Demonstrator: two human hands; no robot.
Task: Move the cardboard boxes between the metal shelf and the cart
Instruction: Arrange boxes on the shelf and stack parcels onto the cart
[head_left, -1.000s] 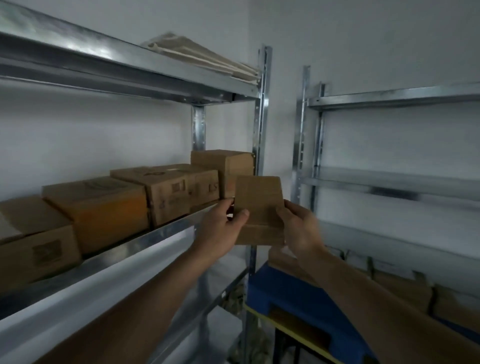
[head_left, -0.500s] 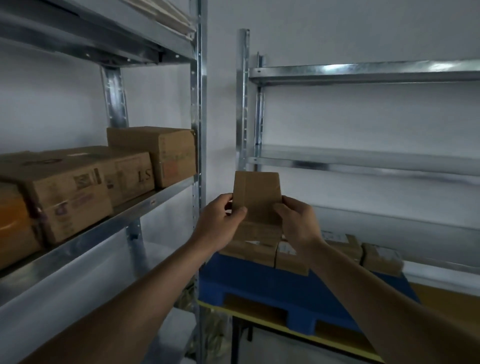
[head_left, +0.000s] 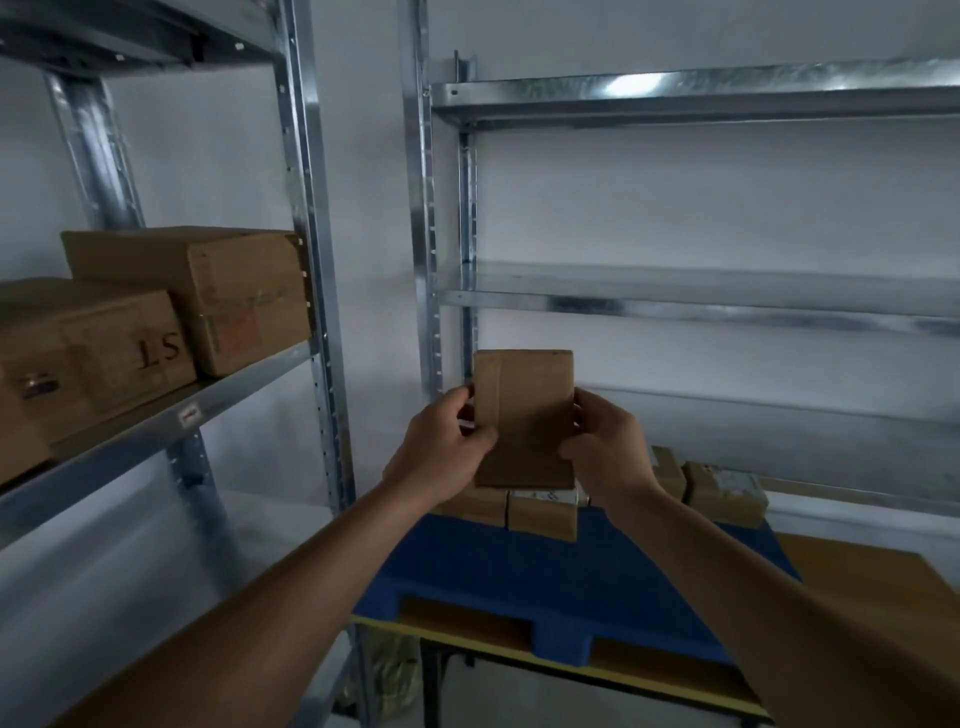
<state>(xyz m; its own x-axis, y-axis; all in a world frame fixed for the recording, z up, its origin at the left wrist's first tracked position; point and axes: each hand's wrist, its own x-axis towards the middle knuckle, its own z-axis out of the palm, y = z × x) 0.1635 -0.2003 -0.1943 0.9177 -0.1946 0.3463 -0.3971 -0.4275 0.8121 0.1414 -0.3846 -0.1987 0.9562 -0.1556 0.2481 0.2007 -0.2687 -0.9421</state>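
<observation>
1. Step in hand: a small cardboard box (head_left: 524, 418) is held upright at frame centre, in the air above the blue pallet (head_left: 571, 577) that lies on the yellow cart deck (head_left: 862, 577). This is judged to be the carry phase, shelf to cart
2. Left hand (head_left: 441, 449): fingers curled round the box's left edge, thumb across its near face
3. Right hand (head_left: 608, 449): grips the right edge the same way, thumb on the near face
4. Source: the metal shelf (head_left: 156, 415) at frame left carries larger boxes, among them a box lettered "ST" (head_left: 104, 348) and, beside it, a box with a reddish label (head_left: 208, 291)
5. Next move, as a judgement: lower the held box onto bare pallet surface near the row of small boxes (head_left: 540, 514) at the pallet's far edge, keep it level, then release both hands
6. Not visible or unclear:
   - the fingers behind the held box
   - part of the row, covered by the box and the hands
   - label text on the far-right pallet box (head_left: 727, 493), too blurred to read
   - the cart's base, cut off at the lower frame edge
   - the leftmost shelf boxes, cut by the left frame edge
</observation>
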